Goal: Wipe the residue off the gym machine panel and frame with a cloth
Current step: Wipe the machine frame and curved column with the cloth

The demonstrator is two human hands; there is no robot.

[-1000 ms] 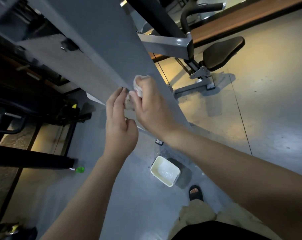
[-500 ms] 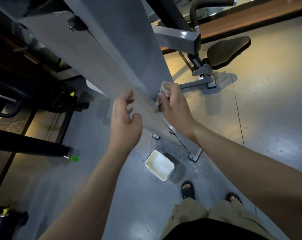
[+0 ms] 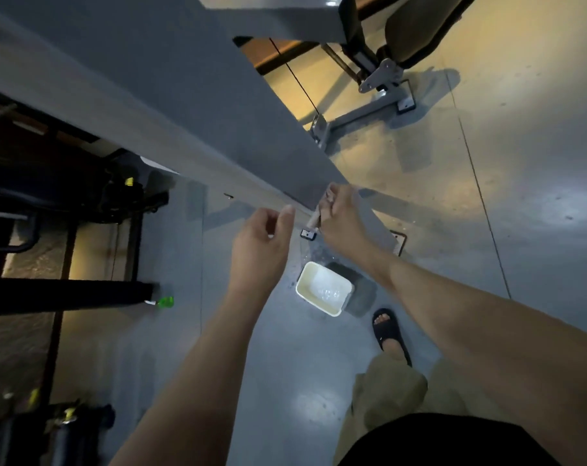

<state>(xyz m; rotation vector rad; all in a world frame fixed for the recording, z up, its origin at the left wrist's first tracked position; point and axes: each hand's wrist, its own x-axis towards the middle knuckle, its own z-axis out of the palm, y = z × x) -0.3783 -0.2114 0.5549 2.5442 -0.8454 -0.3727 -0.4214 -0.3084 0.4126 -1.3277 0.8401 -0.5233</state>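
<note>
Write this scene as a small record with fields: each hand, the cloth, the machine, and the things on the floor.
left hand: fingers loosely curled, holds nothing, beside the edge of the frame
right hand: grips the cloth
cloth: pale, bunched, pressed against the lower edge of the frame
frame: grey, slants across the view
tub: white, on the floor below the hands, clear liquid inside
sandal: black, on a foot, beside the tub
</note>
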